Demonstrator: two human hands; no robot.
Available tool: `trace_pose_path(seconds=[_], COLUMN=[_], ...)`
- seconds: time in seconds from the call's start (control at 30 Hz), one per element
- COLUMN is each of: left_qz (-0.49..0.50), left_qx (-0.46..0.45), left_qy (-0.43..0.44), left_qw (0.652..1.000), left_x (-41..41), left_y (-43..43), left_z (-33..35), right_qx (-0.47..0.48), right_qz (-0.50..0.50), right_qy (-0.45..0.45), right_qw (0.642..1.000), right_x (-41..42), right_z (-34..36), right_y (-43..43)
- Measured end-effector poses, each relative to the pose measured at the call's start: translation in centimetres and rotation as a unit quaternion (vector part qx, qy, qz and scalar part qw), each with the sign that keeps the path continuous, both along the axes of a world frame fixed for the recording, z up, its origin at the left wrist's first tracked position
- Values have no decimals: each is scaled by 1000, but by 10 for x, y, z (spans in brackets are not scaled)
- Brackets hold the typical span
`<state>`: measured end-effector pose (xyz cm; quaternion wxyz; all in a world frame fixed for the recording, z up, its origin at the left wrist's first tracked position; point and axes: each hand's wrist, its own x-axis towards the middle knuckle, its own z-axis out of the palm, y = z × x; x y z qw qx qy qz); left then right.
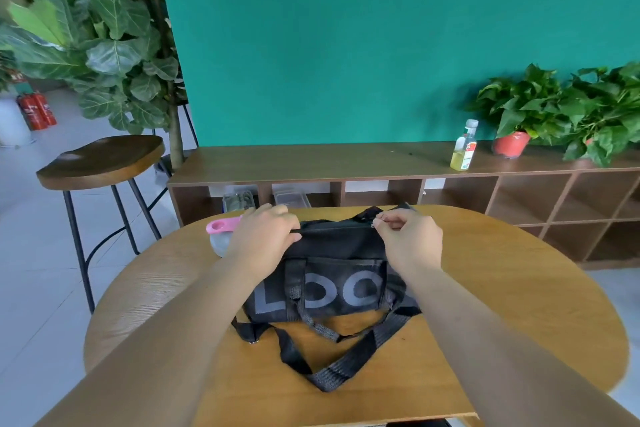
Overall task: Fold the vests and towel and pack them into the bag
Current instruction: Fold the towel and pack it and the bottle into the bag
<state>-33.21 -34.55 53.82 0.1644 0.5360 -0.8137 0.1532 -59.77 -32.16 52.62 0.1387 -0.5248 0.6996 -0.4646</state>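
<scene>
A black duffel bag (332, 281) with large grey letters on its side lies on the round wooden table (485, 305). Its straps (339, 367) trail toward the front edge. My left hand (263, 236) grips the left end of the bag's top beside the zipper line. My right hand (408, 239) pinches the zipper pull at the right end of the top. The zipper line between the hands looks closed. No vests or towel can be seen.
A clear bottle with a pink lid (221, 232) stands behind my left hand. A low wooden shelf unit (346, 163) behind the table carries an oil bottle (464, 147) and potted plants (512, 142). A wooden stool (100, 159) stands at the left.
</scene>
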Motion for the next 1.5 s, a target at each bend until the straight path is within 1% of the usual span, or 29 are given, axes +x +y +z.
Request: trace_pose_path(seconds=[0.17,0.33,0.43,0.5,0.53,0.57,0.63,0.67,0.7,0.77,0.8,0.83,0.87,0.9,0.97,1.0,1.03,1.17,1.27,1.43,1.5], left_qz=[-2,2,-2,-5,-9,-15,-28,-35,-41,-50,-52,-53,-53,-50,-35,-26,-13,40,77,145,166], left_qx=[3,4,8,6,5,5,12,17,25,44,53,59,61,61,58,54,53,55,52,41,37], left_qy=[25,45,44,47,49,46,33,24,12,-10,-19,-26,-31,-32,-19,-2,16,67,100,121,114], left_qw=[1000,999,999,999,999,999,999,999,999,998,997,996,996,996,998,998,998,995,991,981,979], left_x=[0,0,-3,0,3,7,15,20,25,34,38,40,41,41,39,40,42,59,84,135,153], left_y=[-2,-3,-5,-7,-7,-8,-7,-7,-6,-6,-6,-6,-7,-7,-7,-8,-9,-19,-31,-47,-52], left_z=[-1,-4,-5,-7,-7,-7,-6,-5,-5,-3,-1,1,4,7,16,20,23,38,47,53,51], right_qx=[2,29,45,46,41,25,-31,-50,-44,19,48,66,73,70,63,62,58,34,12,-13,-17], right_qz=[-40,-105,-106,-101,-97,-93,-59,-20,31,113,127,129,123,112,92,90,88,71,83,119,126], right_qy=[0,-29,-36,-23,8,62,211,288,354,464,509,536,546,538,477,448,433,392,365,333,326], right_qw=[999,994,993,994,994,993,975,956,934,878,850,832,825,832,872,887,895,916,927,935,937], right_x=[-52,-98,-103,-98,-96,-95,-93,-93,-94,-92,-92,-91,-90,-87,-80,-76,-71,-46,-16,43,66], right_z=[-1,1,-1,-2,-3,-4,-4,-1,2,7,9,11,13,15,22,25,28,42,51,56,55], right_y=[-4,-8,-11,-12,-12,-12,-9,-8,-8,-7,-7,-7,-7,-8,-10,-14,-19,-45,-71,-117,-131])
